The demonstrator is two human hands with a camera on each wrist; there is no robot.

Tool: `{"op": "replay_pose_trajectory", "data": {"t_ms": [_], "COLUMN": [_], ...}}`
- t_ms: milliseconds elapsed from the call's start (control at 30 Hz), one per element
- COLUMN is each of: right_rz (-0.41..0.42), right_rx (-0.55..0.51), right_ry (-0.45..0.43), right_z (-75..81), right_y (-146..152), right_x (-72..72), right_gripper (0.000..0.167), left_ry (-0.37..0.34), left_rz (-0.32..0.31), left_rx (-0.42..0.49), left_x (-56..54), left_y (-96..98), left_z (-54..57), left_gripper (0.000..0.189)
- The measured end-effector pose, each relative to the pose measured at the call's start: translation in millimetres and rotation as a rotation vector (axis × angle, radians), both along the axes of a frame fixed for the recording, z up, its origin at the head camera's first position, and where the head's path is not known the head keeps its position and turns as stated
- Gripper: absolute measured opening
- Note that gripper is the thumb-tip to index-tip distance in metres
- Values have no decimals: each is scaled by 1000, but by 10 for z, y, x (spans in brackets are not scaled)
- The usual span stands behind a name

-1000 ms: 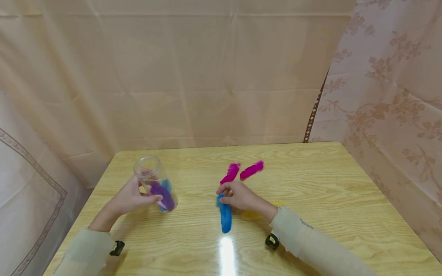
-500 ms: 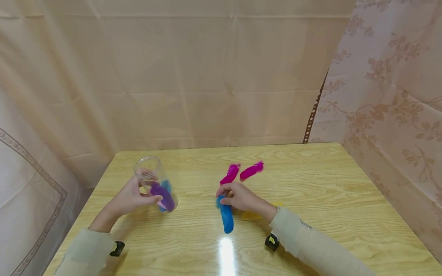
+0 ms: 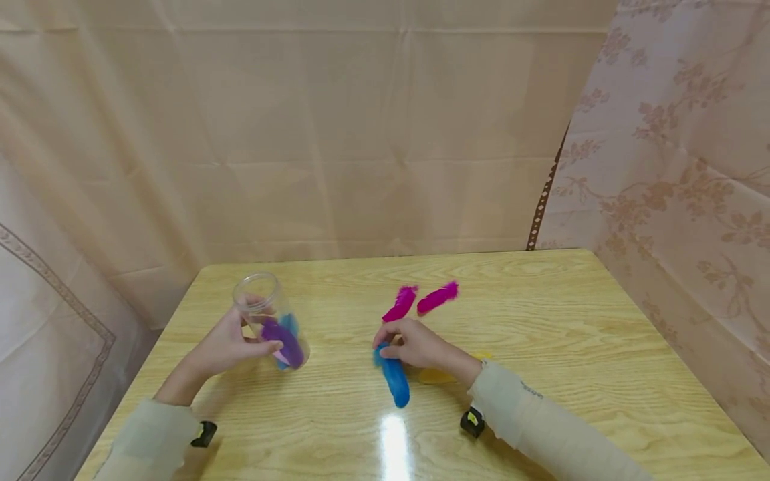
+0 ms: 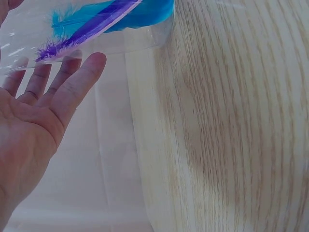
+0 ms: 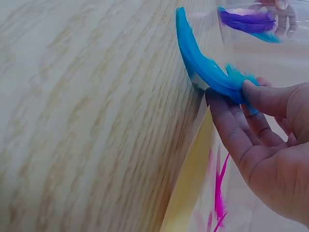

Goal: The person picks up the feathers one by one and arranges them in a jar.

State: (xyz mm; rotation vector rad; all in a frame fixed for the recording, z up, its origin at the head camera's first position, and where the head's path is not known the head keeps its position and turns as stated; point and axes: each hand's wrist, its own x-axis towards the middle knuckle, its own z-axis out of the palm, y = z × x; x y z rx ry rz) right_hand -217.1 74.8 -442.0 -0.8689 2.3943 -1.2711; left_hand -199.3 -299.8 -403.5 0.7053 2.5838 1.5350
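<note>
My left hand [image 3: 231,344] holds a clear jar [image 3: 257,305], fingers on one side and thumb on the other. The jar tilts over the left part of the table, mouth away from the right hand. Inside it are a purple feather [image 4: 96,28] and a blue one, both plain in the left wrist view. Near the table's middle, my right hand [image 3: 412,344] pinches another blue feather [image 5: 203,63] by its fluffy end between thumb and fingers. The feather's smooth, rounded end points toward me in the head view.
Two magenta feathers [image 3: 438,298] lie just beyond the right hand. A yellow feather [image 3: 437,376] lies partly hidden under the right wrist. The wood-grain table [image 3: 541,314] meets hanging cloth at its back. Small black devices [image 3: 472,422] sit at both wrists.
My right hand has shifted slightly left, and the free end of its blue feather has swung a little to the right. The left hand and jar stay in place.
</note>
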Motion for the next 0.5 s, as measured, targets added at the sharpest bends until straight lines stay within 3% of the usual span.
{"op": "replay_pose_trajectory", "data": {"t_ms": [200,500], "right_rz": [-31,-44], "right_rx": [-1,-65], "right_ry": [24,-36], "right_z": [-3,155], "right_y": [-21,-87], "right_x": [-13,-22], "right_gripper": [9,8], "left_ry": [1,15], "left_rz": [-10,-10], "left_rx": [9,0], "left_x": [-3,-7], "left_y": [-3,3], "left_z": [-14,-13], "left_gripper": [66,65]}}
